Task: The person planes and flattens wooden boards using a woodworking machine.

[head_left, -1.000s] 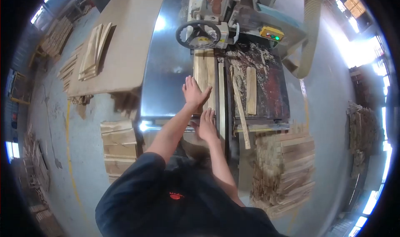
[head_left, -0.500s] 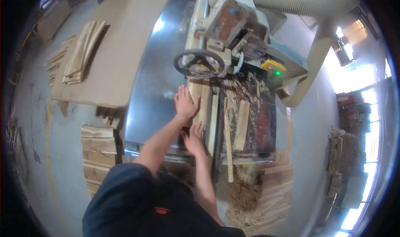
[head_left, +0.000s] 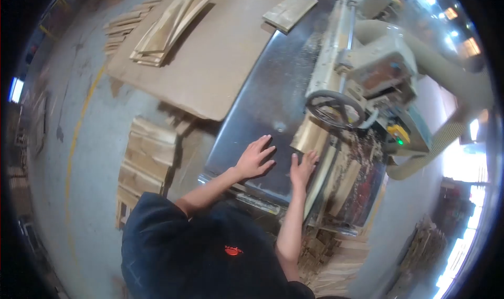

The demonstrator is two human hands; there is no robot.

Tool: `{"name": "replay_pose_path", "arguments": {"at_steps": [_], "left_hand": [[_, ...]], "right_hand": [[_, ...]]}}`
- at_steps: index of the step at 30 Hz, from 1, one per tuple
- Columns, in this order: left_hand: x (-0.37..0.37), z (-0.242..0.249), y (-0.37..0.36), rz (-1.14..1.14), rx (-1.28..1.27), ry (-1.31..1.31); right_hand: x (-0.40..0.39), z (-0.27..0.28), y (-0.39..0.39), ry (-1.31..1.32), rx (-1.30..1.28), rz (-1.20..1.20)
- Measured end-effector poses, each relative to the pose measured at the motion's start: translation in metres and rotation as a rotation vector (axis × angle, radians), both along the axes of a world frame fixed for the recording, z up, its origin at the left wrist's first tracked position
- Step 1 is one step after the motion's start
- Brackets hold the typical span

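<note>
Beyond the left fingers, the brown tabletop (head_left: 210, 52) bears a stack of pale boards (head_left: 170, 28); the wooden board (head_left: 311, 135) is pale with darker tan streaks, its near end by the right fingertips, its far part under the machine (head_left: 362, 73); the left hand (head_left: 255, 160), fingers spread, is over the metal table (head_left: 262, 99); the right hand's (head_left: 303, 172) fingers are slightly parted, contact unclear.

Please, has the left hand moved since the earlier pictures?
Yes. Judged against the metal table, the left hand has moved leftward, off the board and farther from the handwheel.
</note>
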State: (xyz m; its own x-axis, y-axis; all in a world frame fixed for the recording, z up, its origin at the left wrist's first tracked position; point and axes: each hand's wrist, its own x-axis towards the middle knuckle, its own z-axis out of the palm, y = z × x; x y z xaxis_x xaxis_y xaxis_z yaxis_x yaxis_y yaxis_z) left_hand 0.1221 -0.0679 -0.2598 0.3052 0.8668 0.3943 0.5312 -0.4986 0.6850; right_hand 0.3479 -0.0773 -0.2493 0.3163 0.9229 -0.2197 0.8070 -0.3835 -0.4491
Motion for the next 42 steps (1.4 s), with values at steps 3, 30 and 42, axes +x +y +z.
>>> {"name": "replay_pose_path", "arguments": {"at_steps": [3, 30, 42], "left_hand": [[-0.029, -0.004, 0.026, 0.138, -0.026, -0.071], [-0.025, 0.012, 0.302, 0.605, -0.475, 0.364], [-0.034, 0.028, -0.064, 0.285, -0.374, 0.423]], "right_hand": [[-0.009, -0.021, 0.014, -0.098, 0.180, -0.036], [-0.010, -0.037, 0.039, -0.246, 0.343, -0.168], [-0.009, -0.052, -0.021, -0.090, 0.485, 0.107]]}}
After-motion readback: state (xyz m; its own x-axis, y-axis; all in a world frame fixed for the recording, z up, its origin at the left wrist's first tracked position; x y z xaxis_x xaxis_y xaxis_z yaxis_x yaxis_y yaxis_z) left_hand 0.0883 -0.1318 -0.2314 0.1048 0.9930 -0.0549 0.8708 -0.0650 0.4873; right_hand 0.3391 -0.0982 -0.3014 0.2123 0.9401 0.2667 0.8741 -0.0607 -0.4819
